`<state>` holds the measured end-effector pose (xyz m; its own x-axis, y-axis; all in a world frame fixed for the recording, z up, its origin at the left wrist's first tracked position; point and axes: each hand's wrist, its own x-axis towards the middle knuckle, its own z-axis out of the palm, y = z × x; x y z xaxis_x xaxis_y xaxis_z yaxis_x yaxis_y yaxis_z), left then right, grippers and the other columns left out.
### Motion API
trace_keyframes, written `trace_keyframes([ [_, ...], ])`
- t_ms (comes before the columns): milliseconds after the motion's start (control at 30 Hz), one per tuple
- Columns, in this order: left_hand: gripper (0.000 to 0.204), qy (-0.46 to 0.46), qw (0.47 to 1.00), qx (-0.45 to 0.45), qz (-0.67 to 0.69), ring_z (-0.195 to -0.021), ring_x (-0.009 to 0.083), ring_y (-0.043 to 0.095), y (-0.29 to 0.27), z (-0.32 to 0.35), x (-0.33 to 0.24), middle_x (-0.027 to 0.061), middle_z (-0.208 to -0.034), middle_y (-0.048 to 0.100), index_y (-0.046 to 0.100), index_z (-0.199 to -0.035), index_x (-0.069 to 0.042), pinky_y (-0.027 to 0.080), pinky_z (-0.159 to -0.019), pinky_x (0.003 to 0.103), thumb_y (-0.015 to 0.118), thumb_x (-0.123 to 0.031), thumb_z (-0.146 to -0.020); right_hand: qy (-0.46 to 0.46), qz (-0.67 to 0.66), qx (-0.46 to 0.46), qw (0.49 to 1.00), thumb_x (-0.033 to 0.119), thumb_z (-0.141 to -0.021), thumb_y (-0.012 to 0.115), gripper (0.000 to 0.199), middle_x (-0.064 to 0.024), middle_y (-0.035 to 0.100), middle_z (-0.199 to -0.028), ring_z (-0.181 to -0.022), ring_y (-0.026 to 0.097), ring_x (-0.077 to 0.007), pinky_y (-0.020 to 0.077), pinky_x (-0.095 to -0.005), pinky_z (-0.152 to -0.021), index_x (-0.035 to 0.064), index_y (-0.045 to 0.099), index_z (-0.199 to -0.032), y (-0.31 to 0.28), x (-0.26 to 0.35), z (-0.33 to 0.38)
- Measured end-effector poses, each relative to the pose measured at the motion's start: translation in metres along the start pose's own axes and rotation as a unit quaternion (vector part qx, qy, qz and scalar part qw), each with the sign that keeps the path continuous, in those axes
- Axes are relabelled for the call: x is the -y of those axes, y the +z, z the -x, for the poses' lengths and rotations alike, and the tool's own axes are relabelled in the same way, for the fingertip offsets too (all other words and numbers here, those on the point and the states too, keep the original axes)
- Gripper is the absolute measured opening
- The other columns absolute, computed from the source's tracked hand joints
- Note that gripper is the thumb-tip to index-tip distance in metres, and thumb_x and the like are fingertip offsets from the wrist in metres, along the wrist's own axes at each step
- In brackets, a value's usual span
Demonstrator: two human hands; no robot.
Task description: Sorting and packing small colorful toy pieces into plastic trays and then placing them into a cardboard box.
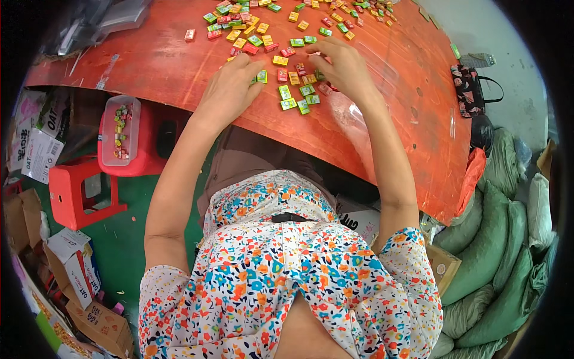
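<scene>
Red tabletop [167, 60], small candies [296, 90] — left hand [230, 90] flat, loose; right hand [341, 66] curled over them

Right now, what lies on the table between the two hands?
Head view: small wrapped candies, green, yellow and red, lie scattered on the red table between left hand and right hand.

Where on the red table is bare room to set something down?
Bare: the table's left part, between the left hand and the edge, and the right part, beyond the right hand. Crowded: the wrapped candies between the hands and toward the far edge.
</scene>
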<state>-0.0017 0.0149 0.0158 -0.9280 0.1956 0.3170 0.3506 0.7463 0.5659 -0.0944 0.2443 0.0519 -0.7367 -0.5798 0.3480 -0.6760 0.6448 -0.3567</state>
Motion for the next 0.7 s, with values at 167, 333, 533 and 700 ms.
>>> trace_keyframes([
  [167, 0.026, -0.032, 0.999, -0.011, 0.004, -0.092, 0.0360, 0.060, 0.000, 0.011, -0.001, 0.0158, -0.094, 0.057, 0.061, -0.105, -0.003, 0.050, -0.076, 0.046, 0.068, -0.014, -0.083, 0.109, 0.093, 0.114, 0.983, 0.031, -0.086, 0.059, 0.025, -0.0123, 0.070, -0.087, -0.083, 0.067, -0.0323, 0.0525, -0.0444, -0.072, 0.0128, 0.072, -0.098, 0.003, 0.025, -0.008],
  [333, 0.023, -0.050, 0.999, -0.020, -0.006, -0.087, 0.0369, 0.061, 0.001, 0.008, -0.001, 0.0167, -0.094, 0.057, 0.062, -0.100, -0.002, 0.050, -0.073, 0.046, 0.068, -0.015, -0.082, 0.023, 0.007, 0.085, 0.996, 0.022, -0.087, 0.061, 0.022, -0.0101, 0.068, -0.093, -0.085, 0.066, -0.0288, 0.0514, -0.0407, -0.075, 0.0119, 0.071, -0.104, 0.019, 0.017, -0.015],
  [533, 0.021, -0.036, 0.999, -0.021, -0.005, -0.086, 0.0369, 0.061, -0.002, 0.009, 0.004, 0.0167, -0.094, 0.057, 0.063, -0.099, -0.001, 0.051, -0.074, 0.046, 0.068, -0.014, -0.082, -0.176, 0.078, 0.122, 0.974, 0.012, -0.082, 0.061, 0.025, -0.0089, 0.063, -0.096, -0.093, 0.063, -0.0282, 0.0502, -0.0393, -0.078, 0.0094, 0.067, -0.107, 0.027, 0.013, -0.026],
  [700, 0.023, -0.030, 0.997, -0.052, -0.041, -0.090, 0.0337, 0.060, 0.001, 0.008, 0.004, 0.0135, -0.098, 0.058, 0.064, -0.101, -0.003, 0.050, -0.076, 0.045, 0.067, -0.014, -0.081, -0.198, 0.062, 0.152, 0.966, 0.011, -0.082, 0.063, 0.026, -0.0100, 0.060, -0.097, -0.096, 0.061, -0.0288, 0.0490, -0.0386, -0.082, 0.0053, 0.064, -0.107, 0.029, 0.003, -0.032],
])
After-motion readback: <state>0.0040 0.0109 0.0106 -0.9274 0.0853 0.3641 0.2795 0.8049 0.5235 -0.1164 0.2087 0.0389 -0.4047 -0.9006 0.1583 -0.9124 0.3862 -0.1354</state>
